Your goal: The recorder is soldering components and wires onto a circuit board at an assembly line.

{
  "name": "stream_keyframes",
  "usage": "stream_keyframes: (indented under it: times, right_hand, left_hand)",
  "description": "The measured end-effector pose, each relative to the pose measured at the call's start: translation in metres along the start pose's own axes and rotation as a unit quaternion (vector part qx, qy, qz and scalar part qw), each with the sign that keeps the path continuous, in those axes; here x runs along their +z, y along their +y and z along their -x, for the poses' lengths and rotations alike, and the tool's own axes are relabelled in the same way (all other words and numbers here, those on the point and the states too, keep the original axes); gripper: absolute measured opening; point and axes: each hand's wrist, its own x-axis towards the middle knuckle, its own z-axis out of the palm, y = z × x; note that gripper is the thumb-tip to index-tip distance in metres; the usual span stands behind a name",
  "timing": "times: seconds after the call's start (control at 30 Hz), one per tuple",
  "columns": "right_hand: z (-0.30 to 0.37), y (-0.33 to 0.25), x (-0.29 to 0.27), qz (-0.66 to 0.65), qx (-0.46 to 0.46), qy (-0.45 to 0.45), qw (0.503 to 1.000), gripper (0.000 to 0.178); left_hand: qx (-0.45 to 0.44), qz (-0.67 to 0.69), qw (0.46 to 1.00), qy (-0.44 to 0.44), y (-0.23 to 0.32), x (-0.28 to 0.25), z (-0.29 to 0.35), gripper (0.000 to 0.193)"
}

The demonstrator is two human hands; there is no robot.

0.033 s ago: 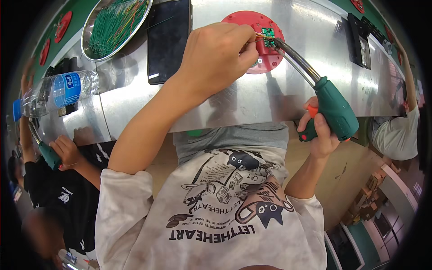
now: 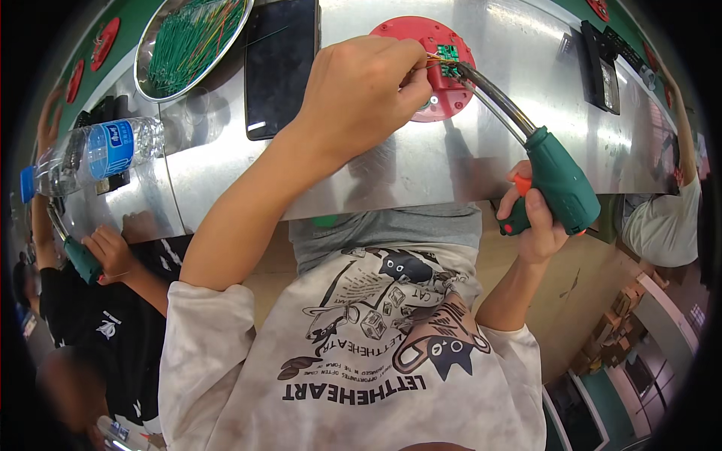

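Observation:
A round red plastic housing [image 2: 453, 104] lies on the metal table, with a small green circuit board [image 2: 449, 52] set in it. Over the housing's left part, my left hand [image 2: 365, 94] is closed in a pinch on thin wires [image 2: 435, 58] that run to the board. My right hand [image 2: 538, 225] grips the handle of a green soldering gun [image 2: 560, 177], its fingers around the orange trigger. The gun's long metal tip [image 2: 492, 94] reaches up and left to the board's edge beside the wires. My left fingers partly hide the wires.
A metal bowl [image 2: 141, 79] of green and red wires stands at the far left, beside a black phone-like slab [image 2: 280, 83]. A plastic bottle [image 2: 113, 150] lies left. Black devices [image 2: 599, 71] sit at right. A co-worker's hand [image 2: 113, 252] holds another soldering gun [image 2: 81, 259].

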Motion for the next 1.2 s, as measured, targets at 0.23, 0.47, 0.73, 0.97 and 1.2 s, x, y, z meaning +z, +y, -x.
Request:
stream_keyframes:
  times: [0.23, 0.47, 0.73, 0.97, 1.2]
  right_hand:
    - [-0.002, -0.005, 0.0, 0.006, 0.006, -0.004, 1.0, 0.032]
    - [-0.005, -0.012, 0.003, 0.004, 0.045, 0.013, 0.999, 0.028]
    - [0.005, -0.002, -0.009, -0.016, -0.026, 0.067, 0.997, 0.038]
    - [0.009, -0.003, -0.008, 0.013, -0.043, 0.043, 0.998, 0.042]
    - [0.008, -0.004, -0.005, 0.003, -0.034, 0.04, 0.999, 0.045]
  left_hand:
    - [-0.008, 0.036, 0.999, 0.015, 0.001, 0.002, -0.001, 0.008]
    - [-0.016, 0.036, 0.999, -0.008, 0.001, -0.002, -0.002, 0.008]
    - [-0.006, 0.02, 1.0, -0.006, 0.003, -0.004, -0.004, 0.009]
    - [-0.018, 0.037, 0.999, -0.015, 0.004, -0.002, -0.003, 0.01]
    - [-0.014, 0.043, 0.989, 0.139, 0.036, -0.034, -0.024, 0.016]
